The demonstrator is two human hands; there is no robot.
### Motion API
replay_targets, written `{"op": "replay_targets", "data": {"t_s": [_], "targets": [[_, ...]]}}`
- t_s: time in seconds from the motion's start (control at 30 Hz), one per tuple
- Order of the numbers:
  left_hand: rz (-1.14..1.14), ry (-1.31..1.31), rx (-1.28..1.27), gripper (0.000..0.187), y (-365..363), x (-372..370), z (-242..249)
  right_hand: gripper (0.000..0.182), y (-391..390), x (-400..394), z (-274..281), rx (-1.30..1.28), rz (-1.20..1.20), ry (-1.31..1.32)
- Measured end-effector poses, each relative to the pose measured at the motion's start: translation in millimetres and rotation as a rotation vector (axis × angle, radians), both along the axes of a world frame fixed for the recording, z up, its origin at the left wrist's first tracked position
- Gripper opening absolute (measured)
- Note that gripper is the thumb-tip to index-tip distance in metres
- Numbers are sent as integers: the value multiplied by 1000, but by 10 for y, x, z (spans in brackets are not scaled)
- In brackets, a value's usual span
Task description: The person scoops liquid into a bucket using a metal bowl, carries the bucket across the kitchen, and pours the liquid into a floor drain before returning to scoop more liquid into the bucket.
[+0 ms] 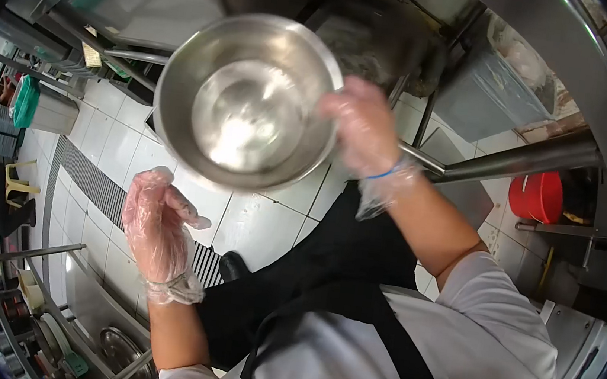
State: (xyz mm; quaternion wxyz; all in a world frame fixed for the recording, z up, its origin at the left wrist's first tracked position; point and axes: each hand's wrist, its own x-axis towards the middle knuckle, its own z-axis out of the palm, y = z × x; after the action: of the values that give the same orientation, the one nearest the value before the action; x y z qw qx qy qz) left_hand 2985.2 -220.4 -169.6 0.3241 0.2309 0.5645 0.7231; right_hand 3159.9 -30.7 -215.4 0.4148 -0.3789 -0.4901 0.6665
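Steel bowl hangs above the tiled floor, its open mouth facing up toward the camera, pinched at its right rim by the gloved right hand, while the gloved left hand hovers loosely curled and empty below-left.

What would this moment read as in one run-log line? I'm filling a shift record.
right hand: gloved, grips rim of round steel bowl | left hand: gloved, open, free below | bowl: looks empty

Red bucket under a steel counter, green basket far off, yellow chair — floor drain grate across white tiles.
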Motion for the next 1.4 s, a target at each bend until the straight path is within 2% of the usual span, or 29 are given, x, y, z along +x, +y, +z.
{"op": "replay_targets", "data": {"t_s": [0.03, 0.07, 0.17, 0.23, 0.3, 0.37, 0.4, 0.47, 0.53, 0.6, 0.67, 0.73, 0.83, 0.97, 1.07, 1.13, 1.27, 1.33, 1.37, 1.4], "targets": [[38, 45, -33, 21, 2, -9, -3, 13, 159, 96, -76, 117, -112, 43], [40, 37, -31, 21, -16, -47, -25, 15, 271, 249, 27, -17, -164, 36], [110, 134, -119, 22, -137, -227, -254, 6, 665, 516, 37, 34, -348, 13], [110, 153, -160, 22, -196, -323, -479, 17, 1024, 481, -120, 74, -479, -173], [105, 103, -240, 21, -188, -395, -659, 25, 1821, 448, -715, 415, -528, -625], [110, 65, -306, 22, -173, -435, -758, 30, 2506, 275, -1081, 607, -606, -1064], [137, 54, -306, 22, -179, -444, -785, 30, 2712, 203, -1112, 622, -588, -1058], [175, 45, -312, 20, -215, -473, -847, 29, 2947, 80, -1193, 1079, -191, -1647], [211, 62, -307, 17, -242, -473, -857, 28, 3031, -10, -1351, 1168, -199, -1645], [229, 71, -307, 17, -235, -466, -856, 27, 3030, -38, -1467, 1063, -325, -1526], [242, 76, -304, 15, -213, -428, -818, 25, 3053, -14, -1610, 1070, -287, -1503], [257, 68, -332, 13, -184, -390, -806, 25, 3144, 20, -1852, 994, -290, -1370], [231, 42, -309, 12, -163, -366, -823, 24, 2954, 14, -1848, 848, -130, -1471], [223, 34, -308, 12, -180, -363, -854, 25, 2848, -42, -2030, 971, -102, -1418], [219, 47, -303, 11, -202, -354, -847, 26, 2761, -152, -1997, 835, -67, -1416], [222, 24, -305, 11, -209, -350, -815, 28, 2819, -172, -2107, 746, -110, -1410], [228, 9, -269, 12, -240, -357, -815, 30, 3209, 32, -2470, 780, -97, -1332], [217, -29, -262, 13, -258, -372, -827, 28, 3444, 149, -2550, 766, 183, -1650], [222, -27, -249, 13, -252, -372, -818, 28, 3471, 158, -2465, 780, 174, -1647], [224, -60, -222, 13, -256, -371, -808, 26, 3419, 198, -2391, 599, 101, -1491]]}}
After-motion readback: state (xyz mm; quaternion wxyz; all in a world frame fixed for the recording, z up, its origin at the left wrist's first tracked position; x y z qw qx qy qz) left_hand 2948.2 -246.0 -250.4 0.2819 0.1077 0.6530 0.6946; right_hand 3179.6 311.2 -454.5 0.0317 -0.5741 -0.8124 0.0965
